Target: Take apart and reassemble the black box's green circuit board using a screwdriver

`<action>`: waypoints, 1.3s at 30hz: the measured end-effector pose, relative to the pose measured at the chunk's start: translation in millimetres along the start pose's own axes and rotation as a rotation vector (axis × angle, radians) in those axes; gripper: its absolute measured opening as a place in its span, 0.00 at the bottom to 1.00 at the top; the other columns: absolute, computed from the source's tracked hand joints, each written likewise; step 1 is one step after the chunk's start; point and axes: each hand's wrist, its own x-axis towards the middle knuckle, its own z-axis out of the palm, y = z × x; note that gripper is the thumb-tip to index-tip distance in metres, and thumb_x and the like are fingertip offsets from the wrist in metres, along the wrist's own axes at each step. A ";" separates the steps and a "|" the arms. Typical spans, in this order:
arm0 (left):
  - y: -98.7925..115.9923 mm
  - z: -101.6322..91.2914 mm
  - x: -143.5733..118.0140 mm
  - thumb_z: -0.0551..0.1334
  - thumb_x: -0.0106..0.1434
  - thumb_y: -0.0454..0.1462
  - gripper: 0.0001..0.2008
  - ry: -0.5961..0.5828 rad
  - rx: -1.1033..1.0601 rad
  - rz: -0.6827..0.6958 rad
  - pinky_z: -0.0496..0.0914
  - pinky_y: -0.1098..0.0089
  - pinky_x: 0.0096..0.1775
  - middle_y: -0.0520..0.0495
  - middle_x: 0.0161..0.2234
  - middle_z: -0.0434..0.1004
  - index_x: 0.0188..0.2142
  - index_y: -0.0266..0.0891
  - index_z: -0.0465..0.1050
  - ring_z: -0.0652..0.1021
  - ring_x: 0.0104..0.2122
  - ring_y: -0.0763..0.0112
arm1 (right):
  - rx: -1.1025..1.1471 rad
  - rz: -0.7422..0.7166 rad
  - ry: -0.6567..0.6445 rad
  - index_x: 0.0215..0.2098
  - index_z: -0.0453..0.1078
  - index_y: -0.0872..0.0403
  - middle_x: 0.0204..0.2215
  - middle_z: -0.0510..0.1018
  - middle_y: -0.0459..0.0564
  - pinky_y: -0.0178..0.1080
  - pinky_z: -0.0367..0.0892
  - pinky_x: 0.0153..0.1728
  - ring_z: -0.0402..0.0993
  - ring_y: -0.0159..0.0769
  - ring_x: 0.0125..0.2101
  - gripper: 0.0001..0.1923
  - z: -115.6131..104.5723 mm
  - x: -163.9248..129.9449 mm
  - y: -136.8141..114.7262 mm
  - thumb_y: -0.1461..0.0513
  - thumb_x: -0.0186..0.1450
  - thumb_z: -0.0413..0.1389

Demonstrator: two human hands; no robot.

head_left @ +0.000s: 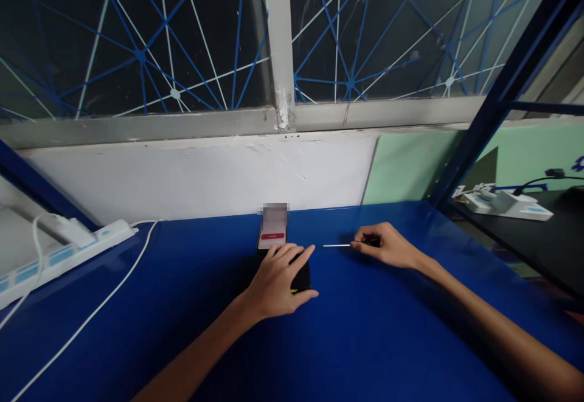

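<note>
So the left hand lies flat, open, pinning the black device on the bench, while the right hand at 2 o'clock pinches a thin white-tipped tool, which looks due to swing tip-first toward the device.

A blue table is carrying a black device under the left hand, a thin white stick at the right hand, and a power strip lying far left.
</note>
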 end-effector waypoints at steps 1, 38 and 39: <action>-0.8 0.6 -0.1 0.67 0.57 0.49 0.40 0.016 -0.005 -0.001 0.65 0.49 0.52 0.39 0.53 0.72 0.64 0.42 0.54 0.72 0.52 0.51 | 0.004 -0.008 -0.041 0.27 0.73 0.56 0.19 0.70 0.44 0.33 0.52 0.22 0.58 0.28 0.20 0.19 1.2 -0.4 -1.1 0.50 0.65 0.52; -6.8 0.3 1.2 0.63 0.61 0.53 0.37 0.119 0.008 0.042 0.66 0.51 0.49 0.39 0.51 0.73 0.64 0.42 0.54 0.73 0.49 0.53 | 0.167 -0.082 -0.284 0.24 0.72 0.57 0.19 0.72 0.45 0.33 0.53 0.21 0.58 0.26 0.18 0.25 13.3 -9.7 -29.6 0.50 0.69 0.48; -7.2 0.8 0.7 0.62 0.61 0.53 0.37 0.111 0.015 0.045 0.66 0.51 0.49 0.39 0.51 0.73 0.64 0.42 0.54 0.73 0.49 0.53 | 0.144 -0.088 -0.302 0.23 0.72 0.57 0.19 0.72 0.45 0.33 0.54 0.22 0.59 0.26 0.18 0.25 15.2 -9.3 -28.7 0.50 0.70 0.47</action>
